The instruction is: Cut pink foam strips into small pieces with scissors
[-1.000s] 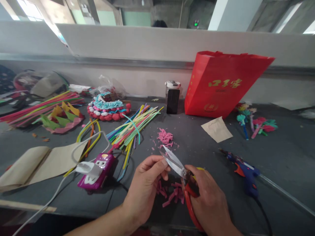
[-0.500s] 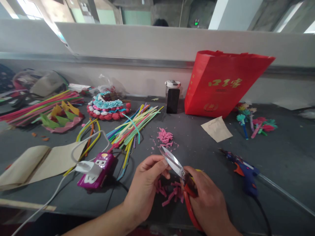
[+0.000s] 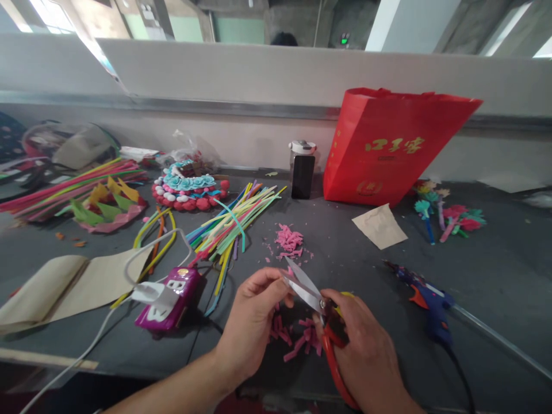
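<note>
My right hand grips the red-handled scissors, whose blades point up and left and stand slightly apart. Close to the blade tips, my left hand is closed in a pinch. A small pink piece shows at its fingertips, between the blades; most of it is hidden. Beneath the hands lie several cut pink strips, partly covered by the fingers and scissors. Beyond the blade tips is a small heap of shorter pink cuttings, with crumbs scattered round it.
Left of my hands are a purple power strip with a white plug, and a bundle of coloured stems. A glue gun with its cord lies right. Behind stand a phone against a bottle, and a red bag.
The scissor blades have shifted a little and opened slightly wider. My left hand has moved slightly left and its fingertips now sit beside the lower blade.
</note>
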The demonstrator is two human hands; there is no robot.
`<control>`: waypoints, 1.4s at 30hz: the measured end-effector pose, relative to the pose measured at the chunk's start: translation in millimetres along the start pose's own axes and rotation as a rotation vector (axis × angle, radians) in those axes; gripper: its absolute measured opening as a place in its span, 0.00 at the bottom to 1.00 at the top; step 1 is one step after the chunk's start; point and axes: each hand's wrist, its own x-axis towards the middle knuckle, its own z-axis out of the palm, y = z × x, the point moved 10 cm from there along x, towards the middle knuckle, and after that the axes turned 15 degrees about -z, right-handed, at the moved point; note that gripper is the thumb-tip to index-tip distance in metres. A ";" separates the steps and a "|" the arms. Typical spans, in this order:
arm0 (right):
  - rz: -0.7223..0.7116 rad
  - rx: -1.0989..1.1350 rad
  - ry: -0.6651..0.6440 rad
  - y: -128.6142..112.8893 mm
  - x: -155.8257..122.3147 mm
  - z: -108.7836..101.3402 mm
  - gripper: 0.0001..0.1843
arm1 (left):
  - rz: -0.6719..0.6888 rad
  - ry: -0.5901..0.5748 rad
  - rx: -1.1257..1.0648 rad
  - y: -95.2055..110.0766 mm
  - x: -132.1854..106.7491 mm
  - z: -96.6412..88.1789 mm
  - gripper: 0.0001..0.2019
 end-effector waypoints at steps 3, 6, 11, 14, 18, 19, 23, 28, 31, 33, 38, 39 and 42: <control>-0.021 -0.029 0.006 -1.8 -0.5 0.3 0.16 | 0.003 0.034 -0.007 -2.7 -1.8 -3.1 0.04; -0.031 -0.027 0.000 -1.2 -3.0 2.4 0.18 | -0.004 0.056 -0.003 -4.8 -2.6 -3.8 0.04; -0.053 -0.017 -0.009 -0.7 -7.5 5.7 0.21 | 0.009 0.065 0.005 -2.7 -2.1 -3.6 0.04; -0.064 -0.007 -0.015 -1.0 -8.3 7.6 0.20 | 0.028 0.080 0.033 -0.8 -1.7 -5.5 0.04; -0.086 -0.008 0.021 -2.4 -7.4 4.5 0.19 | 0.042 0.083 0.053 0.3 -1.6 -6.0 0.05; -0.087 -0.006 0.025 -2.5 -7.2 4.1 0.18 | 0.041 0.082 0.049 0.3 -1.6 -5.9 0.04; -0.101 -0.011 0.008 -4.1 -5.9 5.0 0.19 | 0.030 0.086 0.046 -0.5 -1.2 -6.3 0.04; -0.139 -0.035 0.017 -9.1 -3.6 2.1 0.17 | 0.033 0.090 0.063 -0.3 -0.6 -7.2 0.04; -0.137 -0.041 0.019 -9.4 -3.7 1.5 0.18 | 0.033 0.090 0.066 0.4 -1.0 -7.0 0.04; -0.133 -0.047 0.020 -9.4 -3.8 1.3 0.18 | 0.034 0.086 0.069 0.7 -1.7 -6.2 0.05; -0.114 -0.066 0.010 -8.3 -3.0 1.9 0.18 | 0.010 0.085 0.046 -4.5 -1.6 -6.0 0.06; -0.109 -0.065 0.007 -7.8 -2.9 2.3 0.19 | 0.000 0.087 0.037 -6.2 -1.1 -6.1 0.06; -0.110 -0.063 0.010 -7.8 -2.9 2.0 0.18 | -0.017 0.096 0.025 -9.1 0.1 -6.7 0.06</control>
